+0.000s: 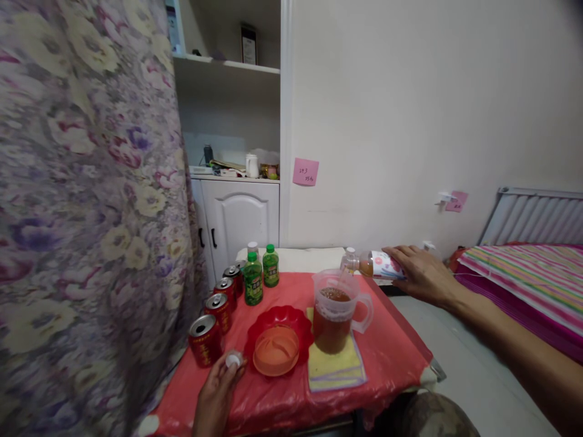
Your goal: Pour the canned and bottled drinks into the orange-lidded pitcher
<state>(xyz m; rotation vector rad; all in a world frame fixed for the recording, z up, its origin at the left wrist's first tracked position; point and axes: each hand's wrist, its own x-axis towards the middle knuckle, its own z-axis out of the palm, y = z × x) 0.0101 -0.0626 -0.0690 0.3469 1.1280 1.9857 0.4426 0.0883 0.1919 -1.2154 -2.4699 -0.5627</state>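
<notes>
My right hand (414, 270) grips a clear plastic bottle (385, 265) with a pink-and-white label. The bottle lies nearly level, its mouth over the rim of a clear plastic pitcher (332, 328). Brown, frothy-topped liquid fills much of the pitcher, and some brown liquid shows in the bottle. The pitcher stands on a folded yellow cloth (337, 373), its handle to the right. My left hand (218, 385) pinches a white bottle cap (234, 359) near the table's front left. Beside it is a red scalloped dish (285, 315) with an orange round lid (276, 352) in it.
Several red drink cans (206, 343) line the left side of the red-covered table (392, 364). Two green bottles (253, 280) stand behind them, with a white-capped bottle (252, 247) farther back. Another white-capped bottle (350, 257) stands behind the pitcher. A floral curtain (100, 182) hangs at left.
</notes>
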